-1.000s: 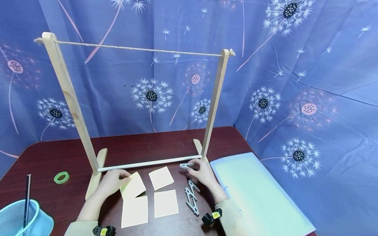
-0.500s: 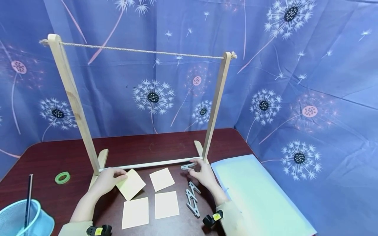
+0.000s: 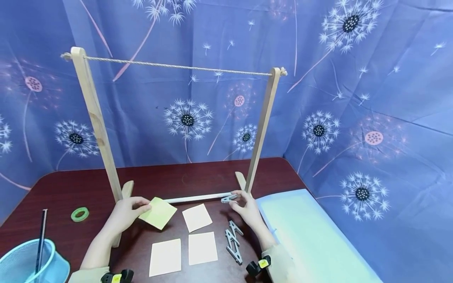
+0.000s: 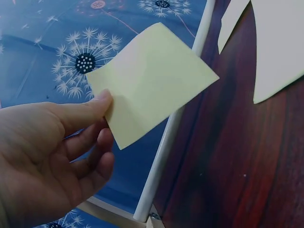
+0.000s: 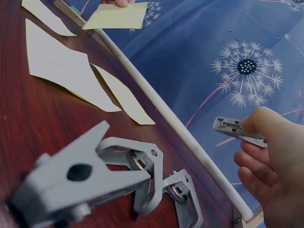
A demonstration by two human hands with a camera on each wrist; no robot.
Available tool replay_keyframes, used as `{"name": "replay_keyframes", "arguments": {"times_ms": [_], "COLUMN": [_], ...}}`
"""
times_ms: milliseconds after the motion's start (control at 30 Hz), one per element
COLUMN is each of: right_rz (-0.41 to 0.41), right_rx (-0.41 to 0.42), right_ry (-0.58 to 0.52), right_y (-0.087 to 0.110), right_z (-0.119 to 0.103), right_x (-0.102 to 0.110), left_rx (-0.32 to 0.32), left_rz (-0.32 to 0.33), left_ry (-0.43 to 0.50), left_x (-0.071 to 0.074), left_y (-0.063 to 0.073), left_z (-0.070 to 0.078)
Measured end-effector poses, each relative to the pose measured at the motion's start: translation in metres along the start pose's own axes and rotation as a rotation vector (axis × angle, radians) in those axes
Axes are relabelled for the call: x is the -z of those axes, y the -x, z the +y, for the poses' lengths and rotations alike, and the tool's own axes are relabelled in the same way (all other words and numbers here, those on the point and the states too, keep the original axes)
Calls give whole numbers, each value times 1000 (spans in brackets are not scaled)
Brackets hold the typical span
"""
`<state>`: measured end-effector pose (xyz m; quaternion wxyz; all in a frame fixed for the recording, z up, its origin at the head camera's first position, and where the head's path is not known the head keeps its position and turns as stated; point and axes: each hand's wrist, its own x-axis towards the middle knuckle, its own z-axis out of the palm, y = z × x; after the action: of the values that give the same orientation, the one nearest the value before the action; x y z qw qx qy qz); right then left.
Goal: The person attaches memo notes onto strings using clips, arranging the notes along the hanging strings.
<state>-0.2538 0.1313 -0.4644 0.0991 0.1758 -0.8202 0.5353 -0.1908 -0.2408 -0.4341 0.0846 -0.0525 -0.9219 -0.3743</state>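
A pale yellow sticky note (image 4: 152, 80) is pinched by one edge between the thumb and fingers of my left hand (image 3: 124, 214), raised off the table in front of the frame's left post. My right hand (image 3: 247, 208) pinches a grey clothespin (image 5: 230, 127) near the foot of the right post. Below that hand, several more grey clothespins (image 3: 233, 241) lie in a short column. Three other notes lie flat between the hands: an upper one (image 3: 197, 217), a lower right one (image 3: 203, 248) and a lower left one (image 3: 165, 257).
A wooden frame (image 3: 102, 137) with a rope (image 3: 177, 67) strung across its top and a white rod (image 3: 198, 197) along its base stands behind the notes. Green tape (image 3: 80, 214) and a blue mesh cup (image 3: 53, 259) are at left; a large pale sheet (image 3: 311, 236) lies at right.
My left hand has lifted the yellow note off the table, clear of the note below it. The right hand keeps its clothespin in nearly the same place. The head view has shifted slightly.
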Motion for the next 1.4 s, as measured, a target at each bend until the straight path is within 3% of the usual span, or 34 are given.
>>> {"name": "replay_keyframes", "arguments": {"times_ms": [167,333,467,600,1033,1400], "right_rz": [11,44,47,51,51,-2], "right_rx": [-1,-34,-66,-109,-52,-83], "right_ry": [-70,-220,-325,-421,-453,-484], "right_y": [5,1,-4,-6,-5,-25], "right_z": [-18,-6,6,5,1,-26], "right_x": [3,0,-3,-5,-4,-4], "left_rx": [7,19,41,62,148,344], "left_rz": [94,174,196,203,273,431], "left_ry": [-5,6,20,55,171,326], "left_x": [3,7,9,9,3,6], "left_y": [1,0,1,2,0,7], "left_z": [4,10,12,11,16,24]}}
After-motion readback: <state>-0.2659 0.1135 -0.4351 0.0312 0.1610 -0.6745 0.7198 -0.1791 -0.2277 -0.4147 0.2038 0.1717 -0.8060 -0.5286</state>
